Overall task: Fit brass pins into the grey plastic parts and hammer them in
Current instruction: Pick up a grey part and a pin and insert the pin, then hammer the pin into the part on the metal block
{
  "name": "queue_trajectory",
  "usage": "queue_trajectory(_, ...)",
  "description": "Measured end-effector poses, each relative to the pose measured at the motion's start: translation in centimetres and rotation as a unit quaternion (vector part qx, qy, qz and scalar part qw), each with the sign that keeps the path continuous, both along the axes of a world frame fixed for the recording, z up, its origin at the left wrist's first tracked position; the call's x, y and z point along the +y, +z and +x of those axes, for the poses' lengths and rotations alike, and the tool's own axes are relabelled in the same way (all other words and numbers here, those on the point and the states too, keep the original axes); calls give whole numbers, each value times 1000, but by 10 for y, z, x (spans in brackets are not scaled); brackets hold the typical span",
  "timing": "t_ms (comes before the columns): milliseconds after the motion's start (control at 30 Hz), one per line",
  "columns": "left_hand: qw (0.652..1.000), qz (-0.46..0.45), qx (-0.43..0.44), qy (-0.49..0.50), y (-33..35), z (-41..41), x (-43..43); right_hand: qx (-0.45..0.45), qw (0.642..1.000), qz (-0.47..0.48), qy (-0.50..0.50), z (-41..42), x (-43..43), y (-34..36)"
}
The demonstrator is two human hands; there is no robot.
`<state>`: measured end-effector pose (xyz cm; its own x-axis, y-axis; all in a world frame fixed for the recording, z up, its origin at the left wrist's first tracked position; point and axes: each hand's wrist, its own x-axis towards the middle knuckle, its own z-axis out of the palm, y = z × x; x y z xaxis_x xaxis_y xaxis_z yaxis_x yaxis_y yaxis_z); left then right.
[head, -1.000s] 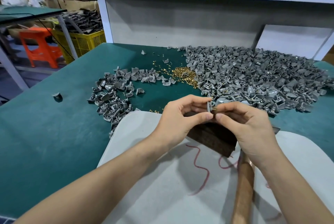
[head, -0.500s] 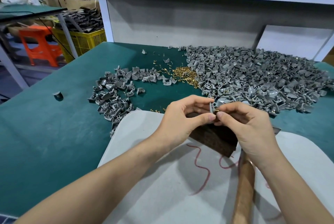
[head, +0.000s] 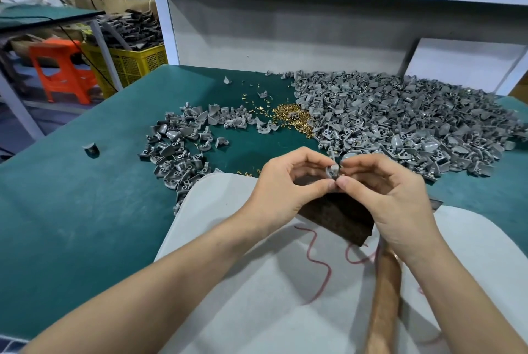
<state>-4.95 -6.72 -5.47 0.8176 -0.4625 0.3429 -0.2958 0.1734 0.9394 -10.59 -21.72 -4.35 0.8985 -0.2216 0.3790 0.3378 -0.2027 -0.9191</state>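
Compared with 0.5 s earlier, the grey plastic part (head: 332, 171) has turned between the fingertips and now shows more of its pale face. Both hands remain in the same place above the dark block (head: 340, 216).

1. Part: 1 small grey moulding with a curved shell side, held upright in the air, clear of the table.
2. Pin: 1 brass pin (head: 341, 174) shows as a short gold tip at the right edge of the part. It appears to sit in a hole of the part, but it is too small to confirm this.
3. Left hand (head: 285, 191): thumb and forefinger pinch the part, and the other fingers are curled behind it.
4. Right hand (head: 391, 202): thumb and forefinger pinch the pin against the part, and the other fingers are loosely bent.
5. The 2 hands are together, with fingertips meeting at the part.

A wooden hammer handle (head: 383, 305) lies on the pale board (head: 257, 296), passing beneath the right wrist. A heap of brass pins (head: 291, 113) lies on the green table (head: 71, 211) between the small pile of grey parts (head: 177, 151) and the large pile (head: 414, 125).
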Motion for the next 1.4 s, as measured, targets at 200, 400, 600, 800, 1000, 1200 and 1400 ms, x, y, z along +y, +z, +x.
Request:
queue_trajectory(200,999,23,-12,25,0,0,1,-11,999,-29,-25,-1,-6,4)
queue_trajectory(400,948,211,-184,148,-7,7,2,224,865,-298,-335,-12,-61,7)
queue_trajectory(600,975,188,-43,113,-10,10,0,405,774,-374,-310,-6,-49,-5)
queue_trajectory(800,988,137,-3,66,-14,6,1,377,899,138,-174,-28,-47,22)
queue_trajectory(1000,991,118,6,61,-13,7,0,330,934,99,-99,-31,-12,52)
queue_trajectory(1200,990,129,-12,58,-14,4,-3,350,909,-193,-117,-7,22,64)
queue_trajectory(1400,988,137,-33,68,-14,4,-4,378,882,-261,-109,-6,23,63)
